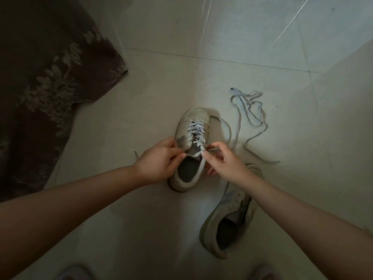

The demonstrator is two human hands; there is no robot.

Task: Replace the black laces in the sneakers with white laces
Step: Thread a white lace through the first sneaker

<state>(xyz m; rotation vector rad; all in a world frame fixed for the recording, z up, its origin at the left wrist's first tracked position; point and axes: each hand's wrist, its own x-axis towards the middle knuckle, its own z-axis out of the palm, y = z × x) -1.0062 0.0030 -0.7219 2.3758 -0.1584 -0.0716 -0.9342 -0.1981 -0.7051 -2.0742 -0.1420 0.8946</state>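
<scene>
A pale tiled floor (165, 81) is being shown in dim light, its joints running slantwise and streaks of glare lying far beyond the laced sneaker (190, 146). That sneaker is standing upright mid-floor, toe pointing away, with a white lace (196, 131) crossed through its eyelets. A dark patterned cloth (46, 77) is lying well to the left of the laced sneaker, its full extent being cut off by the frame edge. A loose lace (250, 116) is trailing in loops on the floor just to the right of the laced sneaker; its colour is being made hard to judge by the dimness. A second sneaker (230, 215) is lying nearer and to the right of the laced sneaker, partly hidden under the right forearm. The left hand (159, 160) is being held at the collar, fingers curled onto the tongue edge. The right hand (224, 160) is pinching a lace end at the top eyelets, its grip closed tight. Two blurred shapes at the bottom edge cannot be made out.
</scene>
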